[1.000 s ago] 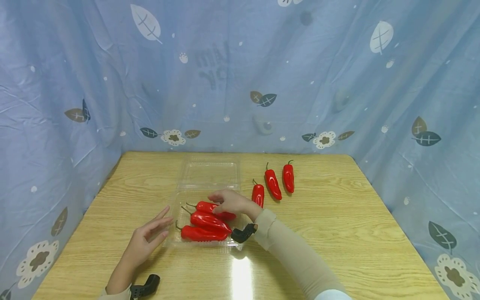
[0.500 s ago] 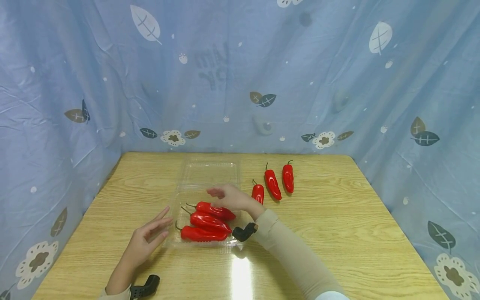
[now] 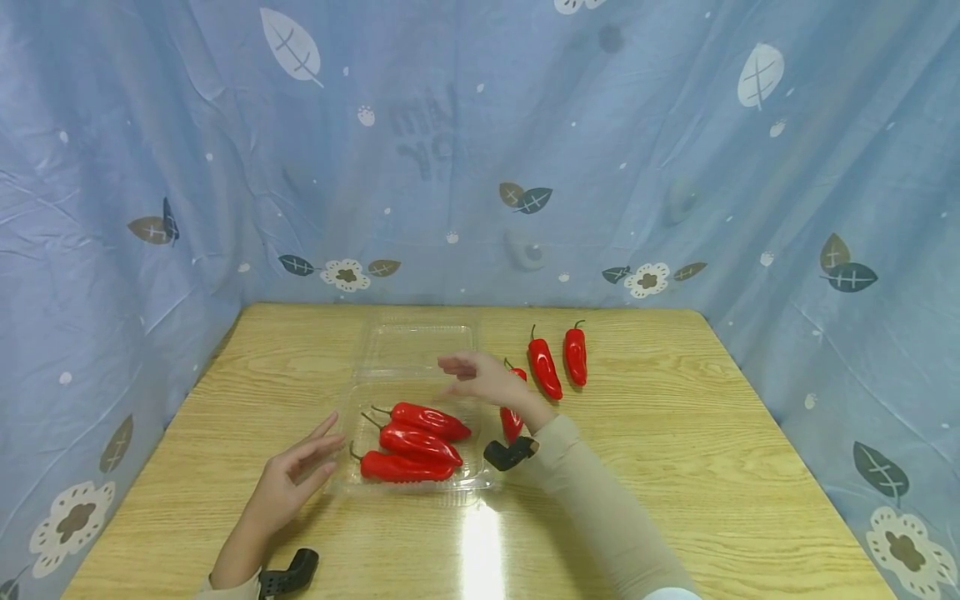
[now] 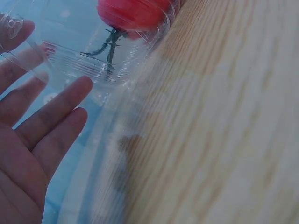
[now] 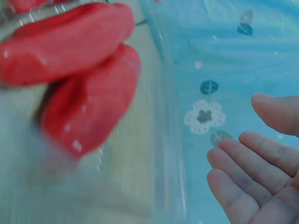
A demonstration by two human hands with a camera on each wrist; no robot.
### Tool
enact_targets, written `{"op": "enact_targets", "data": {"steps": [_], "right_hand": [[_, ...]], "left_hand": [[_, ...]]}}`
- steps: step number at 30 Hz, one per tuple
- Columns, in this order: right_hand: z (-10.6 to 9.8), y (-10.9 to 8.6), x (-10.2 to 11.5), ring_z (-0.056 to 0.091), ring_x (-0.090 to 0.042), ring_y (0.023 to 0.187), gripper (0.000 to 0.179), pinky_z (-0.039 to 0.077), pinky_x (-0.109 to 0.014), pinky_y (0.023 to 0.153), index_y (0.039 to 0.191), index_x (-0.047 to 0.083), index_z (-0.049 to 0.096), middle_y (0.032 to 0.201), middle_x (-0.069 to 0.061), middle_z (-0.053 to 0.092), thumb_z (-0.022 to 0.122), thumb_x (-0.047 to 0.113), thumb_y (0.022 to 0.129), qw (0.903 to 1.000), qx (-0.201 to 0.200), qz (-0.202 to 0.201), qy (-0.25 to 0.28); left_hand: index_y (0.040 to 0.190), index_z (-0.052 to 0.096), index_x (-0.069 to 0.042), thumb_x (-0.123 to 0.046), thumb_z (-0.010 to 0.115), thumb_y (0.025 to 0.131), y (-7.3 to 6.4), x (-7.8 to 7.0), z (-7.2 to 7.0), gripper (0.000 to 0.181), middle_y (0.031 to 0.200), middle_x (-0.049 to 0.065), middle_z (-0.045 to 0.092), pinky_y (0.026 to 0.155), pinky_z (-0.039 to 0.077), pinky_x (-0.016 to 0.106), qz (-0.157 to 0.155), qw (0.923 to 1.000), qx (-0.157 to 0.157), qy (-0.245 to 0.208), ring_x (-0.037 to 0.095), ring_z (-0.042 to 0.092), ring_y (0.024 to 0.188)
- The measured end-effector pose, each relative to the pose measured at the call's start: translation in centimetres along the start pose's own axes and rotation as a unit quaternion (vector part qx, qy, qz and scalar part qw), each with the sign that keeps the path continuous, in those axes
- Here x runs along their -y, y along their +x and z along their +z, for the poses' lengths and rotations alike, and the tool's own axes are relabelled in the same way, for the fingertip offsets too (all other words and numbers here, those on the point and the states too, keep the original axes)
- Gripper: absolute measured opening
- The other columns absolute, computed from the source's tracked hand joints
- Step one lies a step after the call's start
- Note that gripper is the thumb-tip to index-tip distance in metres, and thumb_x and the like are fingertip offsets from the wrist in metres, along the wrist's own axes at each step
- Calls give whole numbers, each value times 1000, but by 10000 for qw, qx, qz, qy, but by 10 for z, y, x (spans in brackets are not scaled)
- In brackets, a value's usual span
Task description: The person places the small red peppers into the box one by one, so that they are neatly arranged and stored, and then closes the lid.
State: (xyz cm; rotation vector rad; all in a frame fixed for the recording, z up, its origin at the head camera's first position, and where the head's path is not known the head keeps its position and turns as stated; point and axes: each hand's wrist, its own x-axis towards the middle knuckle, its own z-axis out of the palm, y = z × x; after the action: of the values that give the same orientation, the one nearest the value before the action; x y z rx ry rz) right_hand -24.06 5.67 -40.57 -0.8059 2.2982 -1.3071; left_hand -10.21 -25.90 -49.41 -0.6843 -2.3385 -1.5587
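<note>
Three red peppers lie side by side in the clear plastic clamshell box: a back one, a middle one and a front one. My right hand hovers over the box's right back part, fingers extended and holding nothing. Beneath its wrist, a further red pepper lies on the table, partly hidden. At the box's left side is my left hand, fingers spread and loosely bent. In the left wrist view some fingertips overlap the clear wall; I cannot tell if they touch it.
The box's lid lies folded back behind it. Two more red peppers lie at the back right, one slanted and one nearly upright in view. A blue patterned curtain surrounds the wooden table at back and sides.
My right hand has risen off the back pepper in the box and moved right and back. The left hand and the peppers have stayed where they were.
</note>
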Motion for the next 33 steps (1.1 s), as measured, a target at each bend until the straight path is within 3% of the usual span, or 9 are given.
{"op": "enact_targets", "data": {"steps": [9,16,25,33], "right_hand": [[-31,-21,-15,49,-30,129,50,46,-42,105,137,2,48,138,-14,52,63,15,91,9970,-647,136,402],[-52,-36,-33,46,-34,130,48,43,-44,107,137,3,47,140,-17,49,61,10,91,9894,-1294,284,602],[-77,-59,-64,45,-35,131,49,42,-45,108,138,1,45,141,-22,47,61,9,92,9700,-2163,614,924],[-91,-75,-85,40,-32,135,51,36,-45,112,141,0,40,145,-21,41,59,11,94,9530,-2660,880,1156]], "left_hand": [[118,58,11,11,59,87,1,0,0,32,143,31,37,98,43,12,-33,9999,-6,129,1,48,127],[118,57,13,12,58,86,1,0,0,32,143,32,37,99,43,13,-22,10000,7,4,2,49,126],[119,55,14,12,58,86,1,-2,1,33,144,33,35,99,43,12,-38,9999,84,-108,-2,47,126],[120,56,12,11,58,87,0,-1,0,33,145,32,35,99,43,11,-74,9999,60,-64,-1,47,127]]}}
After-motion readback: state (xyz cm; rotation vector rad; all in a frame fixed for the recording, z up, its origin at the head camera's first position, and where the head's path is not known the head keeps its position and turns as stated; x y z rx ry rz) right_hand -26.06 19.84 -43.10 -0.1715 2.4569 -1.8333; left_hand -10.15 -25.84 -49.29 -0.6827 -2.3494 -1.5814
